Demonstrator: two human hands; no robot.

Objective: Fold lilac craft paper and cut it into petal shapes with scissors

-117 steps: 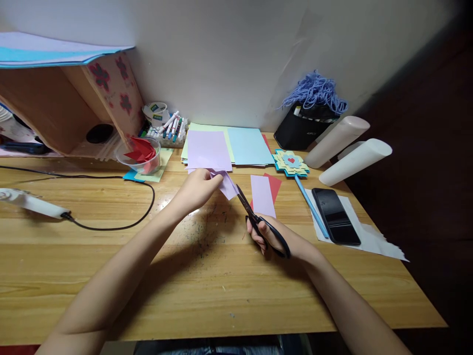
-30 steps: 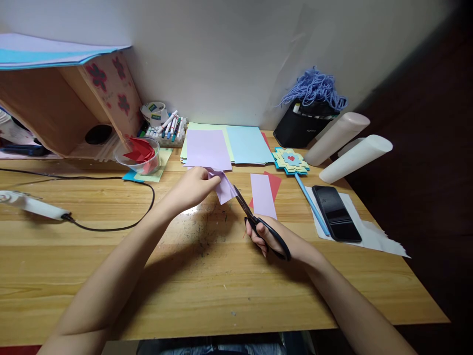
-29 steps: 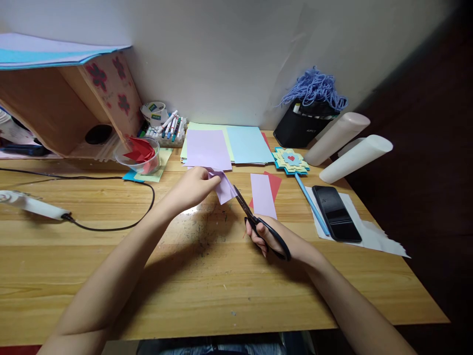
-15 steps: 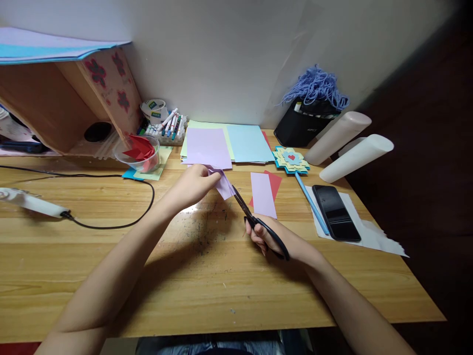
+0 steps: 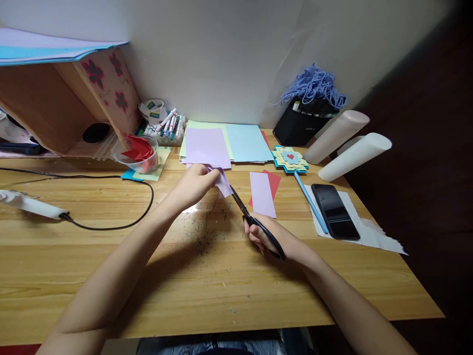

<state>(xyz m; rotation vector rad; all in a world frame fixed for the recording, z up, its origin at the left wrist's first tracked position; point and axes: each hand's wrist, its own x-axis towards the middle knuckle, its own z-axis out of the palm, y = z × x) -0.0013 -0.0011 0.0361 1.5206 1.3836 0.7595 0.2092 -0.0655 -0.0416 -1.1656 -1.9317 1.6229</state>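
Pinched between the thumb and fingers of my left hand is a small piece of purple paper, held above the desk. My right hand is wrapped around the handles of black scissors, whose blades point up and left with their tips at the paper's right edge. Just right of the blades, a purple paper strip lies over a red piece. Behind my left hand lie a larger purple sheet and a light blue sheet.
A plastic bowl with red paper and a box of markers stand at the back left. A glue gun with its cable lies left. Rightward are a layered paper flower, a phone, white rolls and a black pouch.
The scissors and my right hand have shifted slightly left and down. The small purple piece has turned a little at the blade tips, and a lower part of it now shows beneath.
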